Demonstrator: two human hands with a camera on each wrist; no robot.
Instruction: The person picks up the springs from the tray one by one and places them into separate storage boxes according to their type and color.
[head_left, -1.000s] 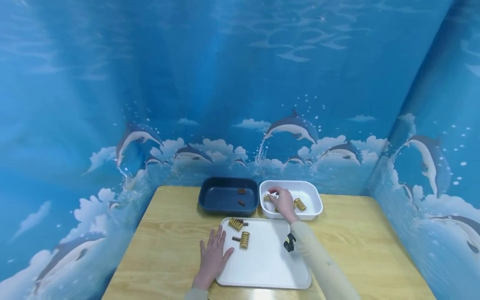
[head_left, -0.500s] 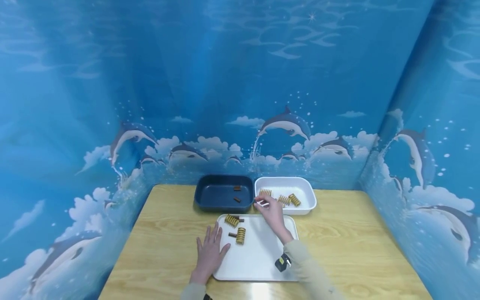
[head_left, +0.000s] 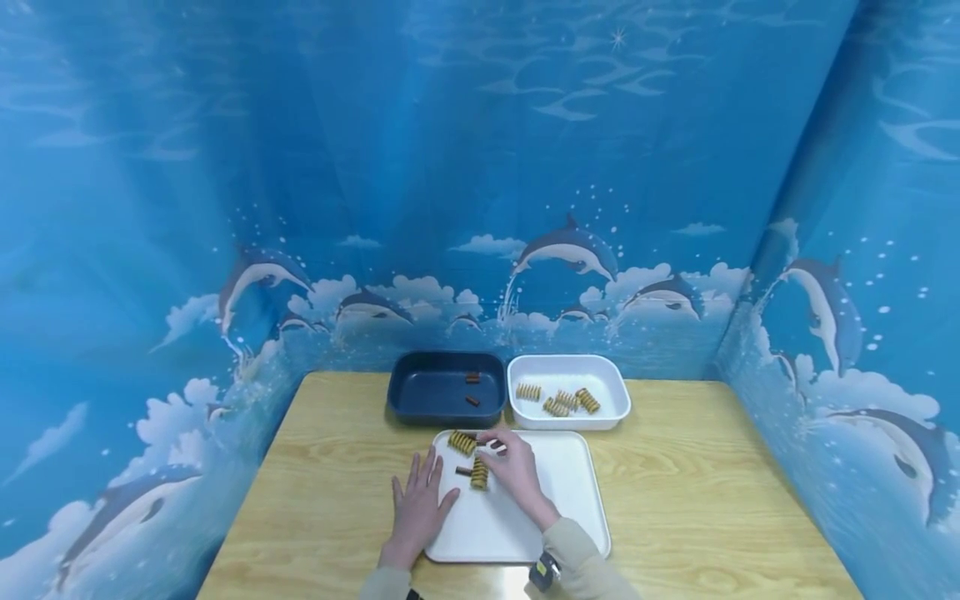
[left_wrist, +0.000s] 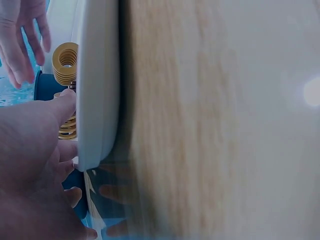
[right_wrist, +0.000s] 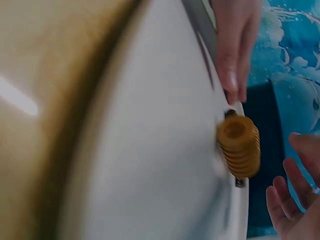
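My left hand (head_left: 417, 515) lies with fingers spread at the left edge of the white tray (head_left: 525, 533), its thumb reaching over the rim. My right hand (head_left: 517, 471) hovers over the tray's upper part, close to two yellow coil springs (head_left: 479, 474). Short dark brown rods (head_left: 464, 472) lie beside these springs. In the right wrist view, one spring (right_wrist: 239, 147) shows in front of the loosely bent right fingers (right_wrist: 282, 197), with nothing between them and the thumb. The left wrist view shows the left thumb (left_wrist: 64, 106) next to a spring (left_wrist: 65, 62).
Behind the tray stand a dark blue bin (head_left: 416, 408) with a few brown rods (head_left: 472, 400) and a white bin (head_left: 611, 408) with several yellow springs (head_left: 587, 400). All sit on a wooden table (head_left: 690, 500), backed by a blue dolphin-print curtain (head_left: 450, 167).
My right hand has left the white bin and come down and left over the tray to the springs. The left hand stays in place. The head view has shifted slightly.
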